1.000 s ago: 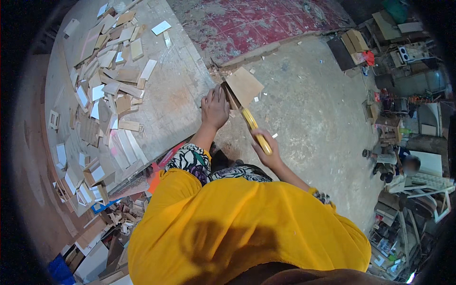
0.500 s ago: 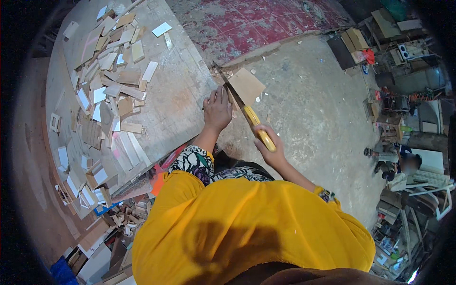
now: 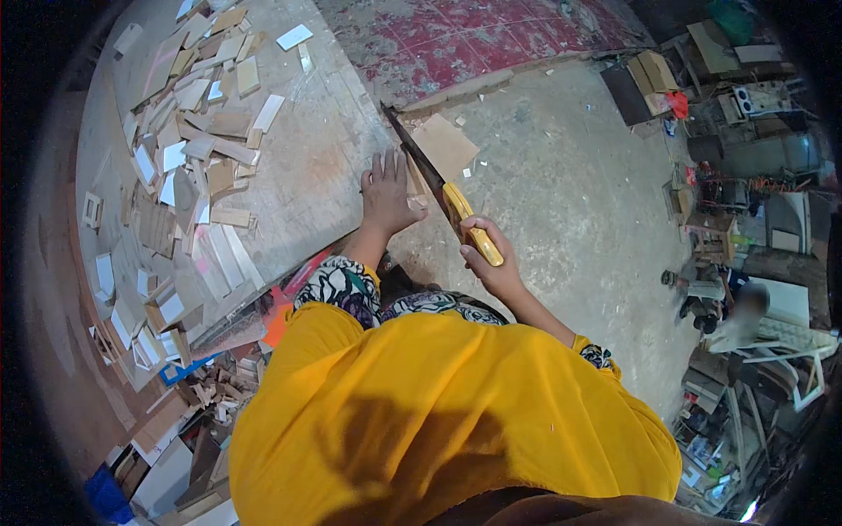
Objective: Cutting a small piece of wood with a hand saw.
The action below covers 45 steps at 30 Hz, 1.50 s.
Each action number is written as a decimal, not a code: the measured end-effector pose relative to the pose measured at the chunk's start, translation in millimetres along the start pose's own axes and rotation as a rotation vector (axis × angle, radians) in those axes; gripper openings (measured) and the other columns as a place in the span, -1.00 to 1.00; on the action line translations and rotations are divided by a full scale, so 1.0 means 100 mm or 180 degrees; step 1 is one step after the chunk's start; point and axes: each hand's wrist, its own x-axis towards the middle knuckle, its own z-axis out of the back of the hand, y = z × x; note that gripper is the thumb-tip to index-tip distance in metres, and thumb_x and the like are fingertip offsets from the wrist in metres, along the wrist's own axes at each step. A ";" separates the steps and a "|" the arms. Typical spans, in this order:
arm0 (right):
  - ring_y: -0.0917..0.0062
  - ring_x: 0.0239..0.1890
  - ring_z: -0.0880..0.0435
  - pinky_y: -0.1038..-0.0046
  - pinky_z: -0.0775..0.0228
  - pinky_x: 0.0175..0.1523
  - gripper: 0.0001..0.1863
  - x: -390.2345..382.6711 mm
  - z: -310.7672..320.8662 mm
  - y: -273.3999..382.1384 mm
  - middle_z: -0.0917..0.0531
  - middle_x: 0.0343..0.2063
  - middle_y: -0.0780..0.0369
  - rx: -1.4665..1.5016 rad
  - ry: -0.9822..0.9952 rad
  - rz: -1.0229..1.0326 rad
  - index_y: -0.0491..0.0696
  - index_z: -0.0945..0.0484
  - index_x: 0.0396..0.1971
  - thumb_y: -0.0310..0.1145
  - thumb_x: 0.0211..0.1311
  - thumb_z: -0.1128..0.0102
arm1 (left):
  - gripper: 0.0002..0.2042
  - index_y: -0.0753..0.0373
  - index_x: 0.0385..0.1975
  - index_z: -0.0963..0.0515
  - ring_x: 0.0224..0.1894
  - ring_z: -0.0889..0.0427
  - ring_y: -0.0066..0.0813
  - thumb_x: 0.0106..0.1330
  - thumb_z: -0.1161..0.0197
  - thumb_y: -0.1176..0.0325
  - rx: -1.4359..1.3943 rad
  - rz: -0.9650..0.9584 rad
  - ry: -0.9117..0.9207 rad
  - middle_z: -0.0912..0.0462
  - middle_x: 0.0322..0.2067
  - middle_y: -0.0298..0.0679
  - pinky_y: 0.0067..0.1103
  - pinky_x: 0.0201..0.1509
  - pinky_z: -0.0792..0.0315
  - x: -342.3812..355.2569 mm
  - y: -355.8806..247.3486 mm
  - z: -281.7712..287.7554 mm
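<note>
A handsaw with a yellow handle (image 3: 458,201) and a dark narrow blade (image 3: 414,147) points away from me along the right edge of the worktable. My right hand (image 3: 489,257) is wrapped round the near end of that handle. My left hand (image 3: 387,195) lies at the table's edge with its fingers spread, just left of the blade. Whether any workpiece is under its palm is hidden. Beyond the saw, on the floor side, is a square tan board (image 3: 445,145). A narrow strip of wood (image 3: 417,176) shows between my left hand and the saw.
Wood offcuts (image 3: 230,123) and white-faced pieces heap over the left of the worktable (image 3: 311,158). More scraps (image 3: 219,386) lie below its near edge. Concrete floor (image 3: 570,210) stretches right, with red tiles (image 3: 474,39) ahead. Another person (image 3: 745,302) is at the far right among clutter.
My left hand's thumb has spread out toward the saw and its fingers have opened wider. The right hand still grips the saw. The whole view has shifted slightly.
</note>
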 end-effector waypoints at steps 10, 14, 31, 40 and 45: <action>0.67 -0.38 -0.48 0.61 -0.40 -0.31 -0.65 0.15 -0.11 0.07 -0.50 -0.20 0.30 -0.0565 0.0039 0.0456 0.00 -0.42 -0.07 -0.57 0.10 -0.12 | -0.25 0.32 0.27 -0.13 0.36 -0.04 -0.01 0.03 -0.26 0.32 0.0581 0.0006 0.0309 -0.13 0.29 0.00 -0.10 0.34 0.05 0.03 0.08 -0.21; 0.60 -0.34 -0.51 0.57 -0.35 -0.14 -0.61 0.08 -0.14 0.09 -0.52 -0.16 0.23 -0.0990 0.0383 0.0474 -0.03 -0.41 -0.07 -0.59 0.06 -0.17 | -0.31 0.36 0.24 -0.19 0.35 -0.06 0.01 0.07 -0.24 0.29 0.0724 0.0176 0.0404 -0.15 0.28 0.00 -0.11 0.35 0.04 0.04 0.01 -0.12; 0.40 -0.08 -0.57 0.50 -0.34 0.00 -0.65 0.13 0.00 -0.14 -0.55 -0.17 0.15 -0.0753 0.0161 0.0589 -0.08 -0.42 -0.11 -0.59 0.05 -0.14 | -0.40 0.40 0.23 -0.17 0.34 -0.09 0.03 0.12 -0.07 0.43 0.0684 0.0000 0.0011 -0.15 0.26 0.11 -0.19 0.35 -0.01 0.05 0.02 -0.31; 0.39 -0.19 -0.60 0.51 -0.36 -0.07 -0.62 -0.16 0.08 0.03 -0.55 -0.15 0.14 -0.0718 0.0286 0.0449 -0.05 -0.41 -0.08 -0.58 0.05 -0.18 | -0.44 0.46 0.17 -0.23 0.32 -0.12 0.05 0.11 -0.06 0.44 0.0711 -0.0201 -0.0087 -0.19 0.24 0.13 -0.24 0.35 -0.04 0.06 0.06 -0.36; 0.39 -0.38 -0.62 0.48 -0.39 -0.25 -0.66 -0.24 -0.01 -0.14 -0.58 -0.37 0.11 -0.1061 0.0495 0.0746 -0.01 -0.42 -0.08 -0.48 0.10 -0.17 | -0.49 0.51 0.11 -0.29 0.30 -0.15 0.06 0.13 -0.05 0.42 0.0825 -0.0201 -0.0318 -0.19 0.24 0.13 -0.24 0.34 -0.06 0.05 0.11 -0.41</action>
